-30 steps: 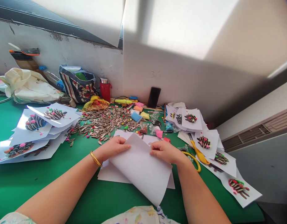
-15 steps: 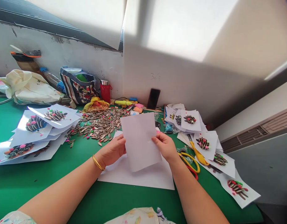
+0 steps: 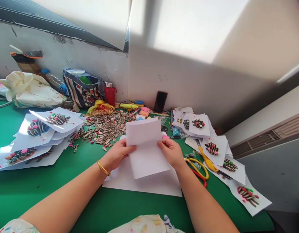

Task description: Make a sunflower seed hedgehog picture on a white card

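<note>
A white sheet of paper [image 3: 148, 155] is held up between my two hands, its upper part bent along a crosswise crease. My left hand [image 3: 117, 153] pinches its left edge, thumb in front and fingers behind. On the opposite edge, my right hand [image 3: 171, 150] grips with the thumb in front and the fingers curled. Beneath it, a larger white sheet [image 3: 149, 189] lies flat on the green table [image 3: 88, 200]. Beyond the hands spreads a heap of striped sunflower seeds [image 3: 108, 127] with small coloured bits among them.
Seed-decorated paper cards lie in a left stack [image 3: 52, 136] and a right stack [image 3: 213, 161]. Yellow-handled scissors [image 3: 206, 161] and a yellow-and-red looped handle [image 3: 200, 173] are near my right wrist. A phone [image 3: 160, 102] leans on the wall; a red bottle [image 3: 109, 94] stands beside a striped bag [image 3: 82, 90].
The paper was nearly flat; its upper part is now bent along a crease. My left thumb has moved right, over the paper's front. The larger sheet stays in place.
</note>
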### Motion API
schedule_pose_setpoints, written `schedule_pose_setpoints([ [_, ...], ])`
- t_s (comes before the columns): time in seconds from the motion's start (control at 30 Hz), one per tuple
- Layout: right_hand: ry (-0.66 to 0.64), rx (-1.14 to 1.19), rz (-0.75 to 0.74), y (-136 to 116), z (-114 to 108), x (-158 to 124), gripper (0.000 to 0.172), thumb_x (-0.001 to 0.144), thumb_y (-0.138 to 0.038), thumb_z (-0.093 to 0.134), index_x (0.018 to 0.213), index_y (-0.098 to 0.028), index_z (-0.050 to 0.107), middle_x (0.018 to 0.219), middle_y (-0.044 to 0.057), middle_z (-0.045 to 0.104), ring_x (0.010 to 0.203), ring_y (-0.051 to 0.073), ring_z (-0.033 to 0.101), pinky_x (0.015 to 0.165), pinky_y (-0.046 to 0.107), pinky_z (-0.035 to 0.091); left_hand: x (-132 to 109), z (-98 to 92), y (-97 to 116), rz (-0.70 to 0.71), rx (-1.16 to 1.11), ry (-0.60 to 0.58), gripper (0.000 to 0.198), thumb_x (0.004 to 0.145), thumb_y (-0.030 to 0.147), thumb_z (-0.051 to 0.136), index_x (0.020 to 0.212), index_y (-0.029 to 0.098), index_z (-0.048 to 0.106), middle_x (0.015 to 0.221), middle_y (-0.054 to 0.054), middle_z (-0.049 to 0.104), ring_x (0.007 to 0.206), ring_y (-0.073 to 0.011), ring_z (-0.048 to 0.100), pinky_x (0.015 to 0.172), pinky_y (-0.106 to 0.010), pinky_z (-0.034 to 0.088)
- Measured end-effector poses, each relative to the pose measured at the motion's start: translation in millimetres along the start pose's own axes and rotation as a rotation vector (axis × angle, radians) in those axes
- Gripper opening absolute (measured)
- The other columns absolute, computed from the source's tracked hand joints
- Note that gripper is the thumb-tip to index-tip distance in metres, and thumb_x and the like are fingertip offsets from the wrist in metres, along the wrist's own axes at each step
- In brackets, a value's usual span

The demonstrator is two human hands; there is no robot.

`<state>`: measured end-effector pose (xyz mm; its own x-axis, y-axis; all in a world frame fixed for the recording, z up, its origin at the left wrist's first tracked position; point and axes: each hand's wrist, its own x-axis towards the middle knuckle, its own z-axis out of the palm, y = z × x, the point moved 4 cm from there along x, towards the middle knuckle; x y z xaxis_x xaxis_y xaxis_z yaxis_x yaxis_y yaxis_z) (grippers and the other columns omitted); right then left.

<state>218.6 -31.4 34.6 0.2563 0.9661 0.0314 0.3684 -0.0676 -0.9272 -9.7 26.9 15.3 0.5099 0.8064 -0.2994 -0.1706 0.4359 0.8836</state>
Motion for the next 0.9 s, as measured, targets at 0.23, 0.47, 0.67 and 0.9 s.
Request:
schedule_pose_setpoints([
  [0.23, -0.001, 0.126, 0.033, 7, -3, 4, 0.038, 0.077, -0.054, 0.066, 0.088, -0.018, 0.07, 0.081, 0.005, 0.069, 0.068, 0.019, 0.059, 0.06, 0.029, 0.046, 5, -9.1, 5, 0.023, -0.029, 0.025, 0.04, 0.06, 0.033, 0.09, 0.088, 0.013, 0.072, 0.093, -0.008, 0.073, 0.083, -0.0189, 0.067, 0.079, -0.032, 0.054],
  [0.47, -0.004, 0.209, 0.027, 11, -5, 7, 0.037, 0.074, -0.055, 0.071, 0.083, -0.019, 0.071, 0.075, 0.003, 0.067, 0.063, 0.017, 0.056, 0.056, 0.028, 0.042, 6, -12.5, 5, 0.01, -0.033, -0.003, 0.033, 0.062, 0.034, 0.09, 0.083, 0.014, 0.073, 0.09, -0.008, 0.074, 0.08, -0.0172, 0.066, 0.075, -0.029, 0.053],
  [0.67, -0.053, 0.183, 0.073, 5, 3, 4, 0.032, 0.071, -0.05, 0.072, 0.076, -0.019, 0.068, 0.068, 0.001, 0.063, 0.058, 0.015, 0.051, 0.051, 0.026, 0.038, 4, -7.3, 5, 0.059, -0.049, -0.035, 0.045, 0.063, 0.034, 0.089, 0.102, 0.018, 0.072, 0.102, -0.009, 0.074, 0.09, -0.0228, 0.068, 0.08, -0.034, 0.053],
  [0.9, -0.041, 0.204, 0.078, 9, -2, 7, 0.031, 0.07, -0.049, 0.072, 0.077, -0.019, 0.067, 0.071, 0.001, 0.062, 0.059, 0.015, 0.051, 0.053, 0.027, 0.039, 12, -19.8, 6, 0.13, -0.088, 0.097, 0.034, 0.063, 0.04, 0.088, 0.079, 0.014, 0.073, 0.079, -0.005, 0.072, 0.071, -0.0146, 0.064, 0.07, -0.027, 0.052],
])
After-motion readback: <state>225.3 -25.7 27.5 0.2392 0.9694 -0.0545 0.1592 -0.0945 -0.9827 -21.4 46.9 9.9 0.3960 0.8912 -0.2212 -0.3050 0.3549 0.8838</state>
